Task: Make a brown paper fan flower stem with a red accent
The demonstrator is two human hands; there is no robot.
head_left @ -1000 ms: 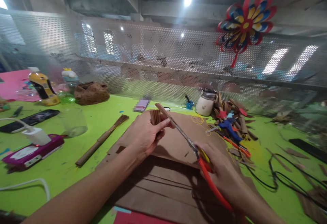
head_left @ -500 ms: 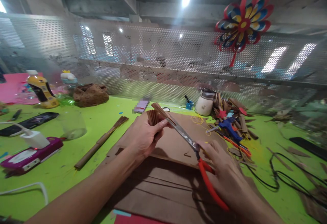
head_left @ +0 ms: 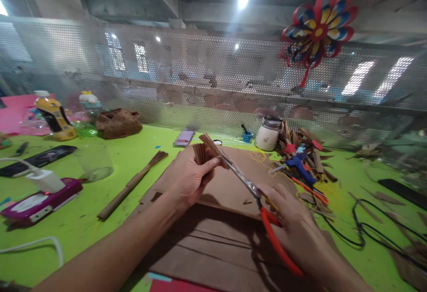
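Note:
My left hand (head_left: pixel 188 176) pinches a piece of brown paper cut into narrow strips (head_left: pixel 200 153), fanned out above the fingers. My right hand (head_left: pixel 290 212) grips a pair of scissors (head_left: pixel 271 230) with orange-red handles. Their metal blades point up and left and lie against the strips, close to my left thumb. Below both hands are flat sheets of brown paper (head_left: pixel 213 247), with a small cut scrap (head_left: pixel 247 202) on top. To the left lies a rolled brown paper stick (head_left: pixel 125 194) with a frayed end and yellow thread.
On the green table (head_left: pixel 100 256), a purple power strip (head_left: pixel 43 203), phone (head_left: pixel 40 158), clear cup (head_left: pixel 95 163) and yellow bottle (head_left: pixel 55 116) stand left. A blue glue gun (head_left: pixel 300 167), white jar (head_left: pixel 267 134), paper scraps and black cable (head_left: pixel 362 225) lie right. A perforated screen (head_left: pixel 207 78) rises behind.
The scissors' handles have swung slightly down and right with my right hand, and the blades look closer together. My left hand has hardly moved.

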